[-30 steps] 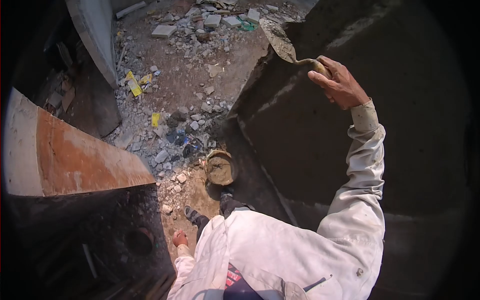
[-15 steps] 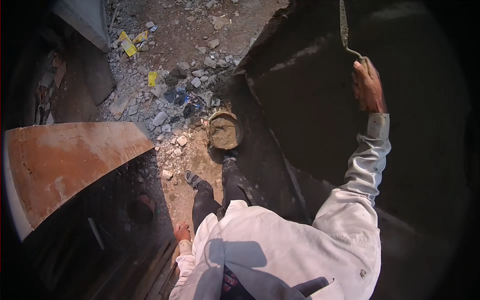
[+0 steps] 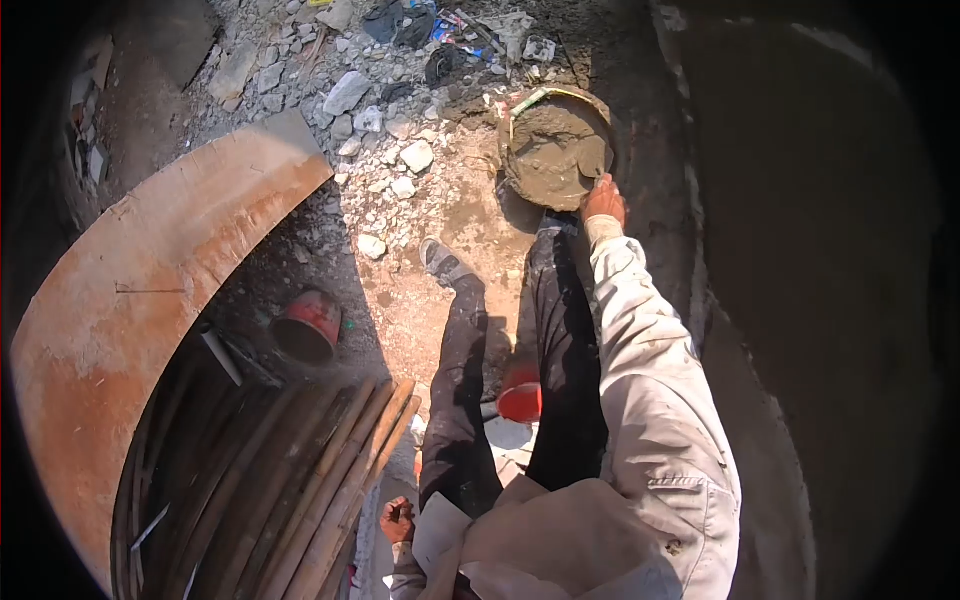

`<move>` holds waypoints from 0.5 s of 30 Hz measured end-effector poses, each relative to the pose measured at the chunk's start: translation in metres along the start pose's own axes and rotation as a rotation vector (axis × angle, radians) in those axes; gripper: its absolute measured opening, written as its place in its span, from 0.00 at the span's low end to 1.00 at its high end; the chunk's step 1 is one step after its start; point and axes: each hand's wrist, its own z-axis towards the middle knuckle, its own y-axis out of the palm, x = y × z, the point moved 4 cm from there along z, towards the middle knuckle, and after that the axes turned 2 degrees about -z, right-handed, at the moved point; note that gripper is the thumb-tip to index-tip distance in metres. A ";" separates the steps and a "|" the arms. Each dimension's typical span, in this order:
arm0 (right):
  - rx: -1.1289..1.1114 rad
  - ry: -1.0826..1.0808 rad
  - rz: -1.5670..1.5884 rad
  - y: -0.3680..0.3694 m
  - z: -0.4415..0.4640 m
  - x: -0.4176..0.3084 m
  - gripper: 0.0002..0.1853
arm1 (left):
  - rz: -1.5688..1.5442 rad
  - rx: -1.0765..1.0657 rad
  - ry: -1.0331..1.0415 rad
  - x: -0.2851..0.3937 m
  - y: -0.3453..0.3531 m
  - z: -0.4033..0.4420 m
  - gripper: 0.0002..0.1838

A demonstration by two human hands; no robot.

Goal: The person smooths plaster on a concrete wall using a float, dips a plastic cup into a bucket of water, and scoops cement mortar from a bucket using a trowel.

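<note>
My right hand [image 3: 604, 201] is closed round the handle of a trowel, at the near right rim of a bucket [image 3: 508, 165]. The trowel blade [image 3: 592, 157] rests in the wet grey-brown mortar [image 3: 550, 145] that fills much of the bucket. My right arm reaches forward in a pale sleeve. Low in the view, my left hand [image 3: 397, 521] hangs beside my leg with its fingers curled in, and nothing shows in it. To the right stands a broad, dark plastered wall [image 3: 810, 250].
Broken stones [image 3: 348, 93] and litter cover the ground ahead. At left are a curved, rust-stained board [image 3: 170, 240], stacked wooden poles [image 3: 330, 480] and a red bucket [image 3: 312, 325]. Another red container [image 3: 520, 398] shows between my legs.
My right hand has come down from the wall to the bucket, bringing the trowel blade into the mortar. My view has tilted down, showing the poles and my legs more fully.
</note>
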 end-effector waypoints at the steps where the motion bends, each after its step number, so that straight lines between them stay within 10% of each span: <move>1: -0.176 0.045 0.044 -0.003 0.014 -0.025 0.17 | 0.043 0.038 -0.029 -0.011 -0.007 0.001 0.07; 10: -0.185 0.062 0.335 0.007 -0.037 -0.021 0.27 | -0.275 0.031 -0.018 -0.059 -0.038 0.040 0.10; 15: -0.068 0.020 0.406 -0.153 -0.063 -0.011 0.19 | -0.129 0.056 0.014 0.019 -0.036 0.062 0.09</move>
